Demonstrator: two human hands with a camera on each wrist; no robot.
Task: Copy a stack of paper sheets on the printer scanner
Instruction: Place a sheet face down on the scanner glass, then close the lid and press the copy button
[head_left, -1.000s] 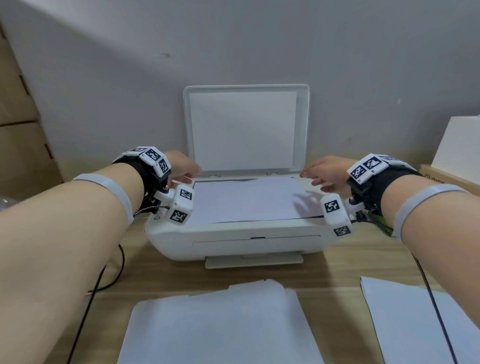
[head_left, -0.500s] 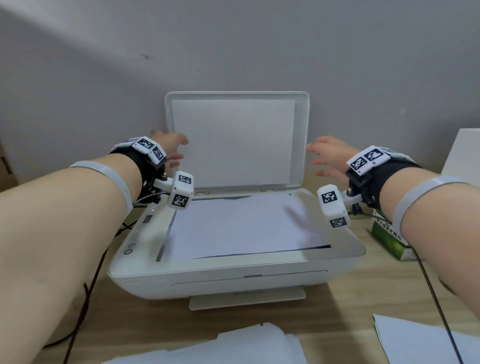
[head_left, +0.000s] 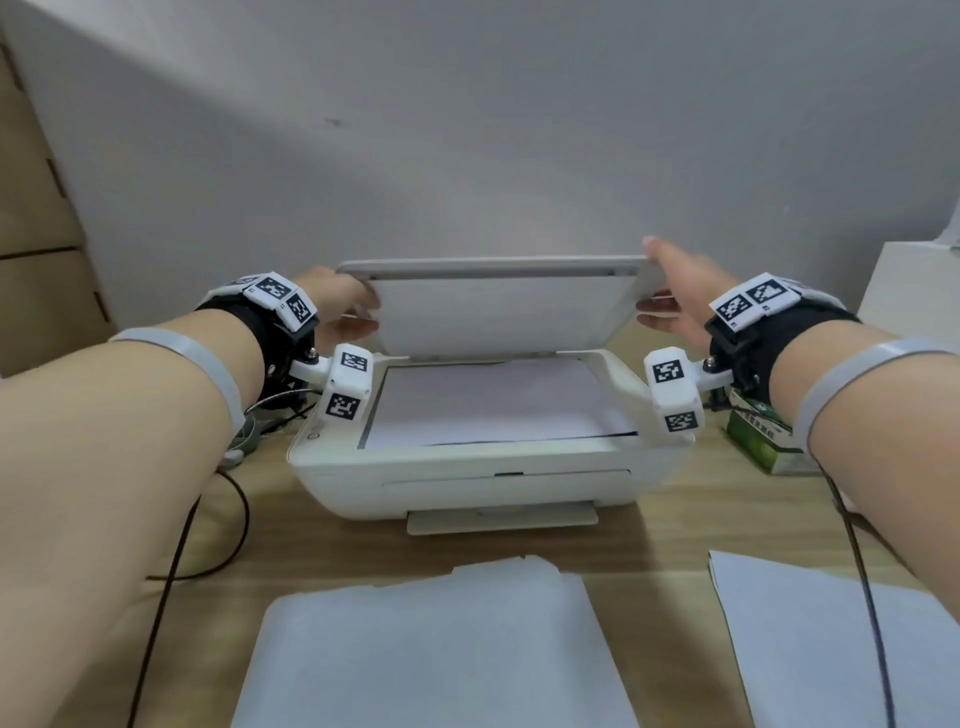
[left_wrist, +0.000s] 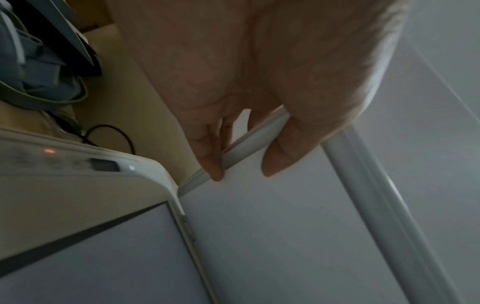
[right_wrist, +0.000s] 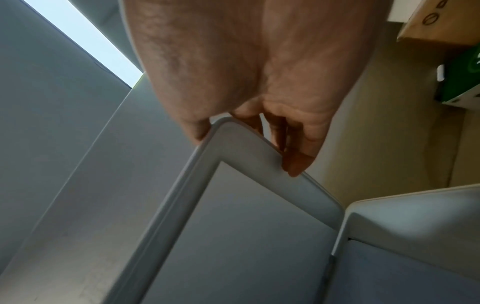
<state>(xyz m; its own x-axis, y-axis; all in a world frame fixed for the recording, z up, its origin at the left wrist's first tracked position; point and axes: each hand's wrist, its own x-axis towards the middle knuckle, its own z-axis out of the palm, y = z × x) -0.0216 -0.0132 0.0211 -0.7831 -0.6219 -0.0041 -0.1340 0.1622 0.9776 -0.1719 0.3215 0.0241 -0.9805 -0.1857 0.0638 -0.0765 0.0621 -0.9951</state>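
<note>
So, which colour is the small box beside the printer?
Green and white box, clearest in the head view.

Printer (head_left: 467, 478) sits at table (head_left: 675, 540) centre, against the wall. Sheet (head_left: 493, 400) lies on its glass beneath the half-raised lid (head_left: 498, 306). Left hand (head_left: 337, 306) and right hand (head_left: 675, 296) flank the lid, gripping its edges. Paper stack (head_left: 431, 654) lies before the printer, second stack (head_left: 831, 639) to its right. Box (head_left: 763, 441) stands right of printer.

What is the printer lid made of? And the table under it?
The printer lid looks like smooth white plastic: moulded rounded corners, a slight sheen. The table looks like light wood or wood-look laminate, since pale grain lines run across it; which one, I cannot tell.
</note>
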